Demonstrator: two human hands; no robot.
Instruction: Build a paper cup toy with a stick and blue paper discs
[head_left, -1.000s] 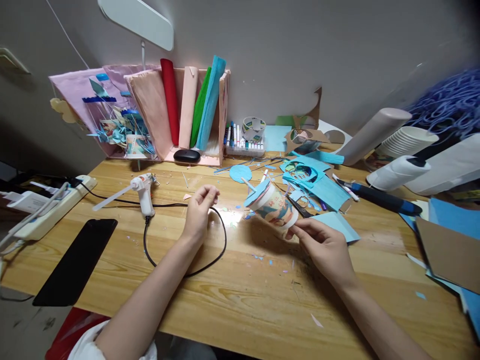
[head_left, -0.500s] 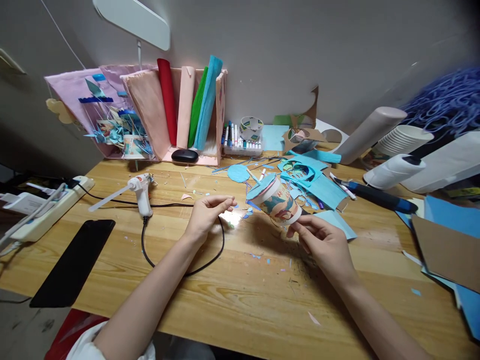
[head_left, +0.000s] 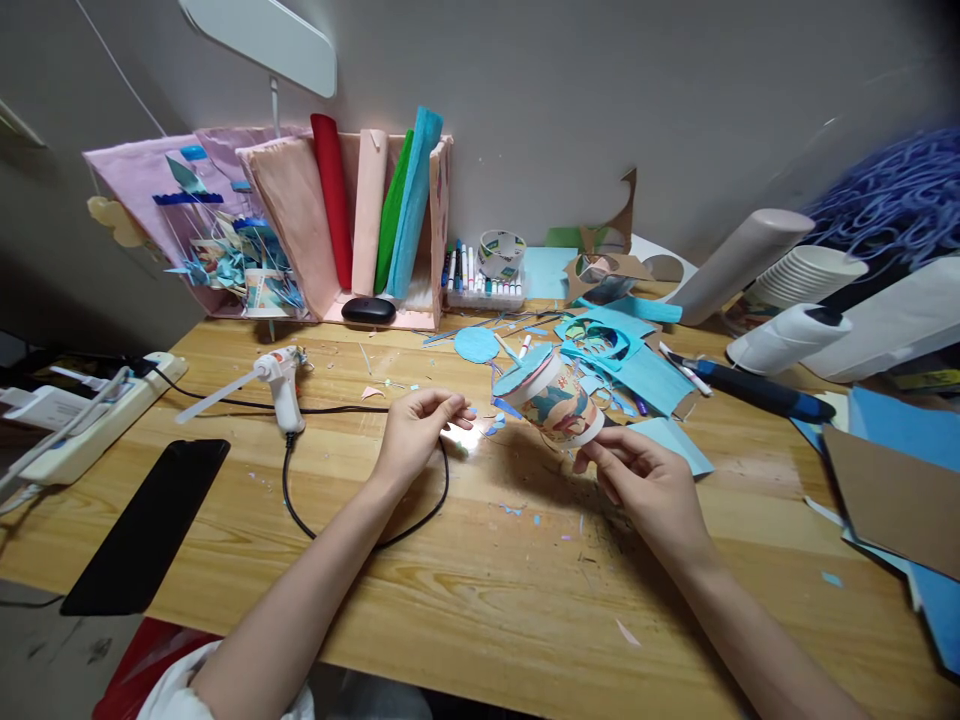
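Observation:
My right hand (head_left: 649, 480) pinches the base of a patterned paper cup (head_left: 561, 400) and holds it tilted above the table, its wide end up and to the left. A light blue disc (head_left: 523, 370) covers that wide end, with a small stick-like piece standing on it. Left of the cup, and apart from it, my left hand (head_left: 420, 430) has thumb and fingers pinched together. Whatever is between those fingertips, if anything, is too small to make out. Farther left, a white glue gun (head_left: 283, 385) stands on the table with a glue stick in its back.
Blue paper scraps (head_left: 637, 360) and a loose blue circle (head_left: 476, 344) lie behind the cup. A box cutter (head_left: 757, 388) rests at right, near stacked paper cups (head_left: 814, 275). A black phone (head_left: 146, 525) and a power strip (head_left: 97, 420) are at left. The glue gun's cable (head_left: 448, 480) loops under my left arm.
My left hand has shifted slightly to the right. The cup has turned a little in my right hand, which stays in about the same place.

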